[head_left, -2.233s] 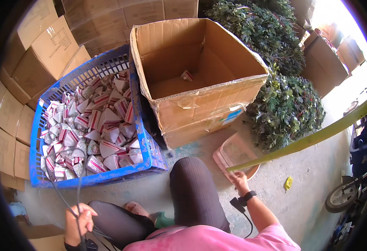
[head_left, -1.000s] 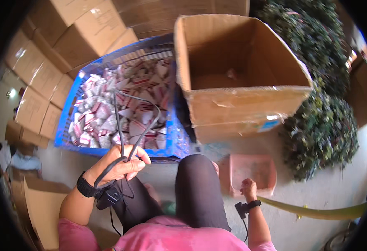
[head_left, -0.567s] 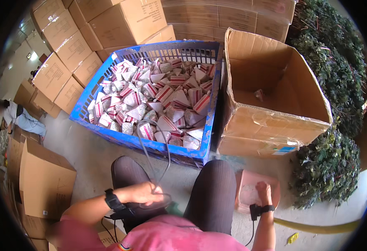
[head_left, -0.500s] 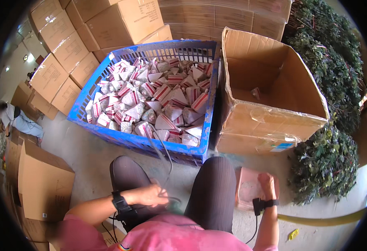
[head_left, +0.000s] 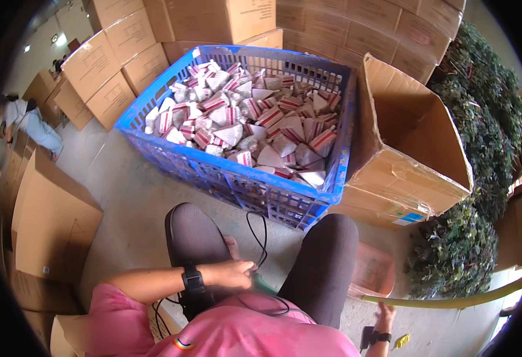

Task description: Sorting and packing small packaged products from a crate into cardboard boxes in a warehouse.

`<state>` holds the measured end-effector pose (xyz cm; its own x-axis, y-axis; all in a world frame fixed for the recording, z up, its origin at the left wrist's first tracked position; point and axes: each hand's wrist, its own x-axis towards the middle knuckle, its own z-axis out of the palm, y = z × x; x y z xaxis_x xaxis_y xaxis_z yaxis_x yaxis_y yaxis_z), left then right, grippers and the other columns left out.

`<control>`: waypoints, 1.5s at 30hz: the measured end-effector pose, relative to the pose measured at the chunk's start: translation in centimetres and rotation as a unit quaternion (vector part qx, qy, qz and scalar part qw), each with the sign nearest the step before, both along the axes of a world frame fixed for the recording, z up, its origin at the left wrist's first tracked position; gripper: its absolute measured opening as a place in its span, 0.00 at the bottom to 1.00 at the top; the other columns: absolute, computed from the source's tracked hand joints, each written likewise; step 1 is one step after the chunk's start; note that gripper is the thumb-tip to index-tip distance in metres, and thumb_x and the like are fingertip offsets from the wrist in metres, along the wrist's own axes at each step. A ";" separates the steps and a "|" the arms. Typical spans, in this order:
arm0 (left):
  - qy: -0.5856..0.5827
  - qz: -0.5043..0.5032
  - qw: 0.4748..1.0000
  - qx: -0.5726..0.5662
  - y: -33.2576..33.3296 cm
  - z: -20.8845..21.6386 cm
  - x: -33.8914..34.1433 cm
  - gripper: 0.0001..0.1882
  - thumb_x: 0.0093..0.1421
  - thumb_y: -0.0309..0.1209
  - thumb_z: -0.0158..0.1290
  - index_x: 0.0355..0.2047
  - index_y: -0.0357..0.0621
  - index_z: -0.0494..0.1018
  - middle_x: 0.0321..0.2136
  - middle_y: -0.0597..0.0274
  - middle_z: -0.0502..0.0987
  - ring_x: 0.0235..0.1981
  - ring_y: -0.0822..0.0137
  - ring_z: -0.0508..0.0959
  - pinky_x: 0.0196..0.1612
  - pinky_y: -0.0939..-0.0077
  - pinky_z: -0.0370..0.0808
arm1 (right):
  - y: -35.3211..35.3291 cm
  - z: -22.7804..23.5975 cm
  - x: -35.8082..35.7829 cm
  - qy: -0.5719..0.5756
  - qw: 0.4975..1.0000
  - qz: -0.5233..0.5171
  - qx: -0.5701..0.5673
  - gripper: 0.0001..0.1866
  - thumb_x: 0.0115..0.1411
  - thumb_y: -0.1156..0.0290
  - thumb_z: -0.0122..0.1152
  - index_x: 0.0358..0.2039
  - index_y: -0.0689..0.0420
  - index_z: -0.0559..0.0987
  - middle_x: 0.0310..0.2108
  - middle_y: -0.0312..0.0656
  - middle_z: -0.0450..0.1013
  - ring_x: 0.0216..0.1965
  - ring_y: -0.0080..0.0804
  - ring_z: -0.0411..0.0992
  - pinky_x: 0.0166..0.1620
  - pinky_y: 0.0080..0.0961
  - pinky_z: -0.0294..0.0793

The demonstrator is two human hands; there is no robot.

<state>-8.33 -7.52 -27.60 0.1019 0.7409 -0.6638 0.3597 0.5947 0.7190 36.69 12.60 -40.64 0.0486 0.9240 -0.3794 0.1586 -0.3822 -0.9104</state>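
Note:
My left hand (head_left: 232, 274) is over my lap, its fingers closed around a thin black cord (head_left: 265, 239) that loops up between my knees. A dark green thing (head_left: 265, 284), partly hidden, lies just beside those fingers. Down at the right, my right hand (head_left: 385, 316) is low beside my thigh, with its fingers apart and nothing visible in them. Just beyond it on the floor sits a shallow pink plastic basket (head_left: 373, 269). In front of my knees stands a blue plastic crate (head_left: 225, 184) heaped with small wedge-shaped packets (head_left: 255, 113) in white, grey and red.
Right of the crate is an open cardboard box (head_left: 392, 172). Bundles of artificial greenery (head_left: 457, 250) line the right side. A yellow-green strip (head_left: 451, 302) curves past my right hand. Stacked cartons (head_left: 213, 21) rise behind; another carton (head_left: 56, 217) stands left. A person (head_left: 32, 125) is far left.
My right hand has moved back from the pink basket toward my body. The cord loop beside my left hand has swung right. My view has shifted, so the crate appears farther right.

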 end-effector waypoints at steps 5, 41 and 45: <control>0.295 -0.186 0.924 0.154 0.2 2.5 -0.4 0.20 0.46 0.33 0.46 0.38 0.30 0.63 0.28 0.46 0.72 0.29 0.54 0.74 0.34 0.64 0.70 | 3.1 7.3 -2.8 0.026 0.963 -0.045 0.263 0.17 0.50 0.68 0.56 0.40 0.61 0.69 0.24 0.33 0.64 0.27 0.21 0.63 0.36 0.19 0.64; 0.470 0.367 0.363 0.717 -16.2 35.7 -4.7 0.25 0.54 0.36 0.46 0.47 0.28 0.58 0.37 0.55 0.69 0.37 0.68 0.70 0.47 0.79 0.63 | -26.0 49.3 -53.3 0.505 0.265 0.503 0.650 0.14 0.44 0.79 0.52 0.35 0.63 0.68 0.27 0.53 0.69 0.31 0.52 0.68 0.32 0.36 0.68; 0.402 0.513 0.299 0.697 -19.1 35.4 -6.8 0.13 0.54 0.33 0.47 0.34 0.35 0.64 0.24 0.64 0.68 0.27 0.74 0.69 0.36 0.80 0.66 | -26.7 48.4 -54.3 0.345 0.204 0.643 0.652 0.11 0.46 0.74 0.55 0.30 0.66 0.71 0.27 0.52 0.69 0.32 0.48 0.69 0.34 0.37 0.68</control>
<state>-15.16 -26.65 7.83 -0.4314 -0.2782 0.8582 0.8917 0.0131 0.4525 -17.60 -14.10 7.74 -0.2026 -0.6599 0.7235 -0.9741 0.2117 -0.0796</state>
